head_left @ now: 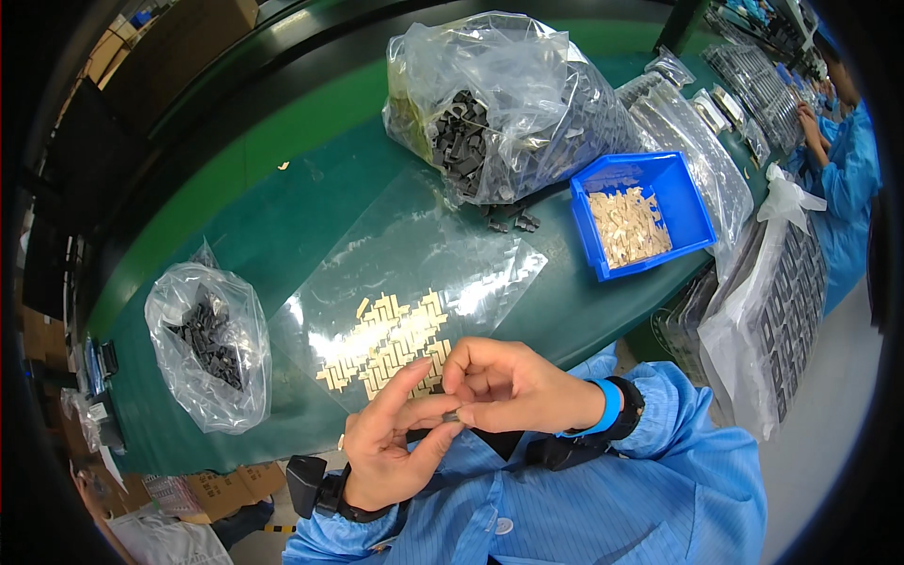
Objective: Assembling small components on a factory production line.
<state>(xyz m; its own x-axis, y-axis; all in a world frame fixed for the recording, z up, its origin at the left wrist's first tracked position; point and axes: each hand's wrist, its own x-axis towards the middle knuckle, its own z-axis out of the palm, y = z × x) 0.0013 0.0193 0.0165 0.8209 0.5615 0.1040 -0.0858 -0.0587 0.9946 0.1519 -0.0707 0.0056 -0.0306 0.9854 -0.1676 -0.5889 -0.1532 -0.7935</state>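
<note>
The head view shows the left hand and right hand meeting at the desk's near edge around a small dark piece. The left fingers pinch this piece between thumb and index; the right thumb touches its right side, the other right fingers curl, and I cannot tell whether they grip it too. Dark printed characters mark a cardboard box below the desk at near left. At far centre, a large clear bag holds many dark parts; a smaller clear bag at left holds more. Right of centre, a blue bin contains tan pieces. Pale yellow pieces lie in staggered rows on a clear sheet, just beyond the hands.
</note>
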